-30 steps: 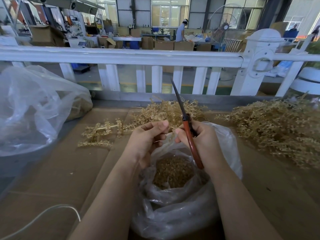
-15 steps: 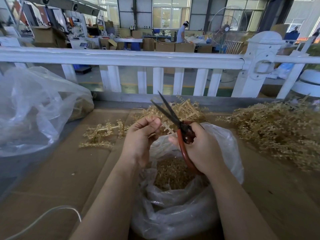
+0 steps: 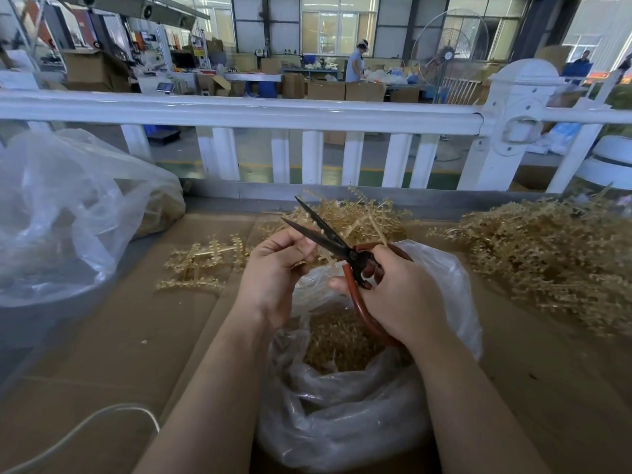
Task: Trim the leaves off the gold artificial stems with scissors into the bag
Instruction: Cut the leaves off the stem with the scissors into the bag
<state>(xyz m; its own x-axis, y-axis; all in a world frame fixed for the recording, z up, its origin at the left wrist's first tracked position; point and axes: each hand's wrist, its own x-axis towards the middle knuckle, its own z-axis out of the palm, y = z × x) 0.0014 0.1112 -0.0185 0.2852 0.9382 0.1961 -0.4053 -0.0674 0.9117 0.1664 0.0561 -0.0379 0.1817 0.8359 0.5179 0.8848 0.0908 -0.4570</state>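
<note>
We look down at our two bare hands over a clear plastic bag [image 3: 345,422] of gold trimmings standing open on the cardboard-covered worktop [image 3: 113,354]. Our left hand [image 3: 277,271] pinches a thin gold stem [image 3: 325,256] in its grip. Our right hand [image 3: 393,295] curls round the red handles of the scissors [image 3: 342,246], blades spread apart above the stem. A heap of gold stems [image 3: 547,265] lies to the right, a few trimmed pieces [image 3: 201,265] to the left.

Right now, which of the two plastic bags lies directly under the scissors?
The open bag between the forearms, holding gold trimmings; the other bag lies far left.
</note>
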